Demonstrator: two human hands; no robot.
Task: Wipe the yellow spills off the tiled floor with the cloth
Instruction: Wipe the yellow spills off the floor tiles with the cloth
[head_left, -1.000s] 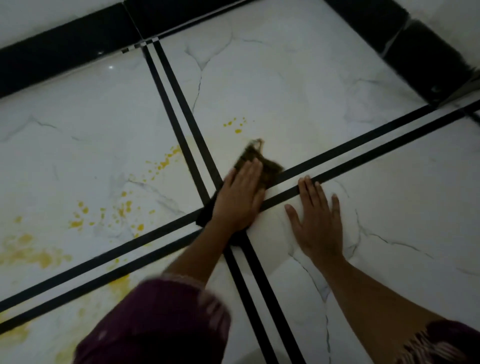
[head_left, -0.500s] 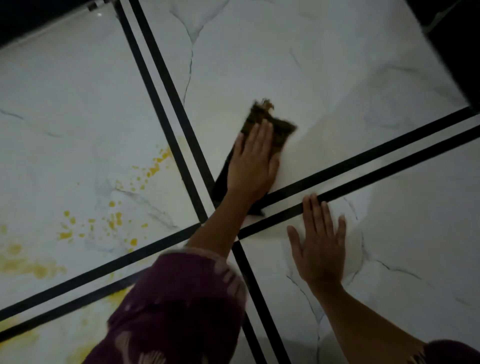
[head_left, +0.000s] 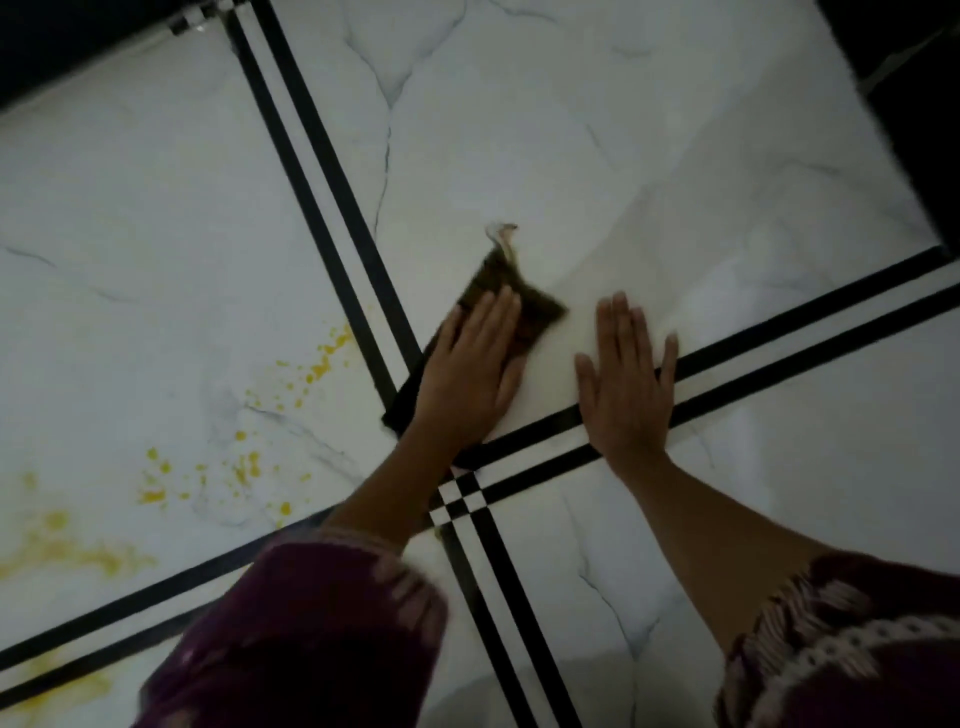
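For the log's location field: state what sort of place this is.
Probably an indoor room, perhaps in a home. The floor is glossy white marble-look tiles with paired black inlay strips, and a dark band, likely skirting, edges it at the top. The left hand presses a cloth on it.

Glossy marble-look tiled floor (head_left: 597, 156), dark frayed cloth (head_left: 524, 306), woven patterned fabric sleeve (head_left: 810, 623)
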